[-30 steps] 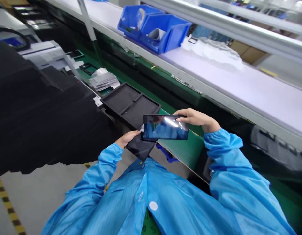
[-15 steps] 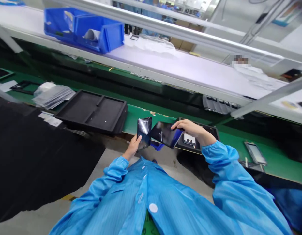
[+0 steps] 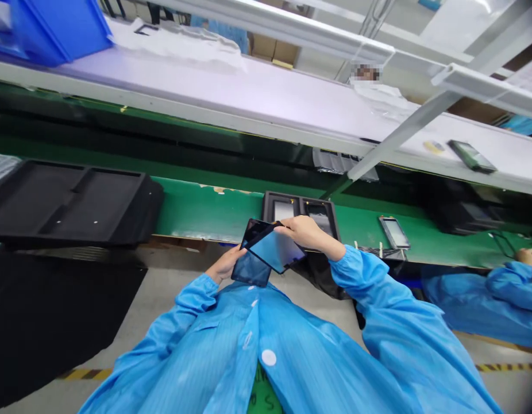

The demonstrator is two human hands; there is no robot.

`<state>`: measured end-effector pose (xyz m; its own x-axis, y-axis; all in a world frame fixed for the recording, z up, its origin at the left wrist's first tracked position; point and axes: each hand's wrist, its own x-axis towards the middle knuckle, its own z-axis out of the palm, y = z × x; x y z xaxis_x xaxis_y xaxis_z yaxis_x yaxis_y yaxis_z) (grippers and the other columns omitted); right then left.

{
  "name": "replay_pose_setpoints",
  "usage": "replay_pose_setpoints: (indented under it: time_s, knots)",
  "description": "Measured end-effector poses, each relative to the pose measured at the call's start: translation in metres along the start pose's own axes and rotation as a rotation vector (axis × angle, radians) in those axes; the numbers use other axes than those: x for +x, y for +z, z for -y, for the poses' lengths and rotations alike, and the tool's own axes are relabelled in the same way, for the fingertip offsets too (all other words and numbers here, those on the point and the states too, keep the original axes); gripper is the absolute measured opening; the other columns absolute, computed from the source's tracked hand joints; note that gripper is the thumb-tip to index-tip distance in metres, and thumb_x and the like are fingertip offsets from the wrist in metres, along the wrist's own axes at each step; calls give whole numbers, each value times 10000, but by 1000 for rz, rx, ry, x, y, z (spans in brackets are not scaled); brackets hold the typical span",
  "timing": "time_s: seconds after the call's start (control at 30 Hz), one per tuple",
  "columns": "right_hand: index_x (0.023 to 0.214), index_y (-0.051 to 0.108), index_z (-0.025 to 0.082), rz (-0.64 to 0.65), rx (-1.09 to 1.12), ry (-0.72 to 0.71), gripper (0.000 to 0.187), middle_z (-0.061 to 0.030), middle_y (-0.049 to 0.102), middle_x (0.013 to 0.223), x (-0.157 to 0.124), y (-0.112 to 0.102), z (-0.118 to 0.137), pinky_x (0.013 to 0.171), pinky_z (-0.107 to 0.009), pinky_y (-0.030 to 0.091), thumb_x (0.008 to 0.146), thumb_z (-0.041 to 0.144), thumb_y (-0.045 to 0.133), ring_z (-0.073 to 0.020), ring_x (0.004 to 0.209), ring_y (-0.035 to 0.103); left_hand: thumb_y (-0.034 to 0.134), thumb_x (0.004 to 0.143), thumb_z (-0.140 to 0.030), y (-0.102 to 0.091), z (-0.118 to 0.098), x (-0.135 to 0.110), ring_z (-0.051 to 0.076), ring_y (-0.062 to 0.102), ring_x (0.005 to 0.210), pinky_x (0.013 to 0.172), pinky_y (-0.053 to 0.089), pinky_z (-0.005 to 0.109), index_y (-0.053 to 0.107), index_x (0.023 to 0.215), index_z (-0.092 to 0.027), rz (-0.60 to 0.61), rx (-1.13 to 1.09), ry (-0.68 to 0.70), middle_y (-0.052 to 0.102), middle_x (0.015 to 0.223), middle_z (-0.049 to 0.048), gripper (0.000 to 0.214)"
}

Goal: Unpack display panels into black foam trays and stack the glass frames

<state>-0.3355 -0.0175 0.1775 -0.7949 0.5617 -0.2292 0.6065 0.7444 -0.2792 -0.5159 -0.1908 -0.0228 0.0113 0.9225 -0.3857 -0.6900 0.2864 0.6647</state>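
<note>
My right hand (image 3: 307,233) grips the top edge of a dark glossy screen panel (image 3: 277,251), held tilted in front of my chest. Just beneath it, my left hand (image 3: 225,265) holds a second dark panel (image 3: 250,269) by its left side. The two panels overlap, the right one on top. Both sleeves are blue. Behind my right hand, a black two-slot tray (image 3: 300,210) with two parts in it sits on the green belt (image 3: 197,210).
An empty black tray stack (image 3: 72,201) stands at the left. A phone-like device (image 3: 394,232) lies on the belt to the right, another (image 3: 470,155) on the white shelf. A co-worker's blue sleeve (image 3: 498,299) shows at right. A blue bin (image 3: 54,26) sits top left.
The view has swung right, so the tray stack slid left. Both hands carried the two panels toward the two-slot tray, and the right panel now overlaps the left one.
</note>
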Motion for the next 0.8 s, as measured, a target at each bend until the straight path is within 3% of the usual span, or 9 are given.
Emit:
replay_pose_setpoints:
  time_s: [0.07, 0.17, 0.3, 0.4, 0.5, 0.63, 0.8]
  knots:
    - [652, 502, 205, -38, 113, 34, 470, -5, 531, 623, 0, 7, -45, 581, -276, 237, 961, 558, 505, -136, 597, 466, 806, 795, -320, 24, 11, 19, 224, 750, 789, 801, 582, 346, 723, 1081, -144, -4, -37, -16, 801, 927, 93, 346]
    - [596, 359, 222, -37, 474, 111, 596, 33, 380, 554, -1, 28, -105, 564, -265, 241, 877, 739, 451, -116, 558, 351, 787, 823, -315, 59, 27, 44, 229, 764, 864, 871, 590, 375, 701, 1169, -171, -17, -111, -34, 800, 1026, 93, 384]
    - [593, 348, 236, -64, 836, 265, 635, 49, 357, 550, -4, 75, -148, 552, -259, 255, 753, 837, 474, -109, 557, 325, 723, 884, -397, 91, 47, 66, 269, 738, 1055, 998, 556, 409, 707, 1168, -141, -103, -175, -36, 781, 1135, 129, 383]
    - [578, 385, 230, -150, 873, 375, 567, 40, 418, 555, -6, 114, -158, 567, -260, 287, 776, 749, 500, -115, 564, 380, 682, 887, -532, 101, 57, 71, 307, 726, 1084, 1009, 553, 443, 713, 1149, -108, -170, -162, -93, 774, 1129, 176, 499]
    - [585, 426, 223, -212, 865, 404, 463, 47, 437, 560, -8, 143, -159, 575, -257, 289, 782, 624, 544, -116, 576, 399, 789, 819, -437, 104, 60, 70, 298, 729, 1071, 1003, 552, 440, 676, 1236, -139, -215, -70, -66, 767, 1162, 160, 525]
    - [663, 500, 221, -261, 943, 446, 337, 71, 443, 563, -14, 164, -152, 592, -250, 328, 751, 535, 589, -126, 583, 429, 868, 722, -388, 102, 60, 70, 290, 739, 1019, 966, 556, 429, 666, 1229, -152, -259, 30, -37, 774, 1138, 140, 594]
    - [925, 603, 215, -356, 1267, 391, 310, -21, 672, 880, -34, 185, -114, 791, -322, 483, 736, 457, 644, -203, 834, 615, 910, 642, -399, 94, 55, 71, 260, 751, 871, 858, 575, 381, 679, 1169, -157, -349, 76, -18, 797, 987, 108, 625]
